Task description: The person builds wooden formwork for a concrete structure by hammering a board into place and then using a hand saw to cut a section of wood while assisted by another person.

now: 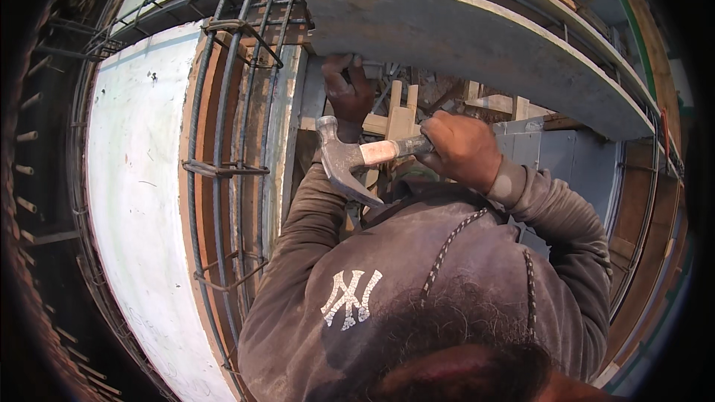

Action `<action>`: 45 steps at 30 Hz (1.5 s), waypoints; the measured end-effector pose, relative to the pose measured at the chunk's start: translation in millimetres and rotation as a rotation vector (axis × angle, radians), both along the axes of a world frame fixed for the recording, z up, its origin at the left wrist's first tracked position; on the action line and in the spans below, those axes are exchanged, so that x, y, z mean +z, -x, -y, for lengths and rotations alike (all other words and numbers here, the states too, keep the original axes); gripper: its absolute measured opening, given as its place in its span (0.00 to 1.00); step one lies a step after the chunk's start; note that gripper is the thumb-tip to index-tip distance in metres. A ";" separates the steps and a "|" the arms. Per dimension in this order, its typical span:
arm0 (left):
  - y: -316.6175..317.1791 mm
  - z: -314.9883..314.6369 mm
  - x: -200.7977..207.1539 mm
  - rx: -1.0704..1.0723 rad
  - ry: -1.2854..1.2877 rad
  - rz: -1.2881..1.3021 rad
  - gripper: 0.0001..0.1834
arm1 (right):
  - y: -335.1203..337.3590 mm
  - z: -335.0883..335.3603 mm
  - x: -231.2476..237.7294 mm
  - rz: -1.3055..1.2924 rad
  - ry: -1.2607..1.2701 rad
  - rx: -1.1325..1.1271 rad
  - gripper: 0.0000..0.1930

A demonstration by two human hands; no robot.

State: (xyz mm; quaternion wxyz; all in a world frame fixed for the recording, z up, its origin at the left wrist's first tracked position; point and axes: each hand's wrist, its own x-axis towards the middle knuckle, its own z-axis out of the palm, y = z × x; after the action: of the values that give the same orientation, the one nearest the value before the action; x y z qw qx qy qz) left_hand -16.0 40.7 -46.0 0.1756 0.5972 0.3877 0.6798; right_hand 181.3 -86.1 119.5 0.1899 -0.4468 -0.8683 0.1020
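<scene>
A claw hammer (342,158) with a worn metal head and a pale and dark handle is in my right hand (463,150), whose fingers wrap round the handle. The hammer head hangs in front of my chest, just below my left hand (348,93) in the picture. My left hand is raised with bent, closed fingers at the lower left part of a long grey board (462,45). Whatever its fingertips pinch, if anything, is too small or hidden to name. Left of that hand stands an upright grey-edged timber (293,134).
A cage of tied steel rebar (199,134) runs upright on my left, beside a white panel (141,179). More bars cross at the top left. Below the board are loose wooden pieces (402,108). Grey panels (551,152) and brown boards (633,208) stand on the right.
</scene>
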 end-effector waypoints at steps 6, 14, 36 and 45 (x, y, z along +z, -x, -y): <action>-5.6 -3.2 3.1 0.179 -0.101 -0.069 0.10 | -3.5 -13.8 -18.1 0.065 0.076 -0.158 0.17; -6.4 -5.0 3.0 0.068 -0.123 -0.015 0.10 | -14.9 -22.5 -30.6 0.087 0.002 -0.189 0.18; 12.9 18.7 42.8 -0.114 0.065 -0.080 0.14 | -188.3 -7.9 67.1 -0.291 -0.425 -0.664 0.30; 22.4 19.6 69.8 0.165 0.162 0.097 0.19 | -196.9 -6.1 64.6 -0.110 -0.522 -0.653 0.29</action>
State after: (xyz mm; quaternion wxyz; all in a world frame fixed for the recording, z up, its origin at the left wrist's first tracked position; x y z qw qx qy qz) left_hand -38.4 21.1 23.8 0.1856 0.5136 0.4802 0.6865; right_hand 378.2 -80.0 184.1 0.3653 -0.6294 -0.6662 -0.1631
